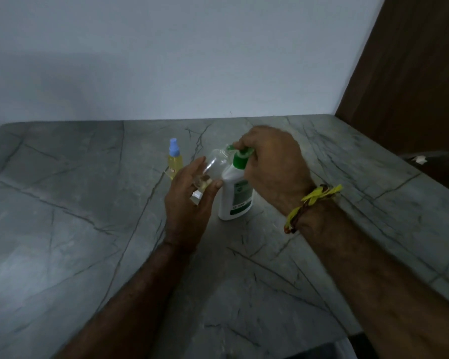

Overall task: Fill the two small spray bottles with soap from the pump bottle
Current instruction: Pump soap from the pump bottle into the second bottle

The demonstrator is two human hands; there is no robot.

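Note:
A white pump bottle [235, 196] with a green pump head stands on the grey marble counter [88, 229]. My right hand [272, 161] is curled over the green pump head from above. My left hand [189, 200] holds a small clear spray bottle [214, 164] without its cap, tilted with its mouth up against the pump's nozzle. A second small spray bottle [174, 160] with a blue cap and yellow liquid inside stands upright on the counter, just left of my left hand.
A small white object [196, 195], partly hidden, shows at my left hand's fingers. A dark wooden panel [412, 73] rises at the right. The counter's front edge runs along the lower right. A pale wall stands behind.

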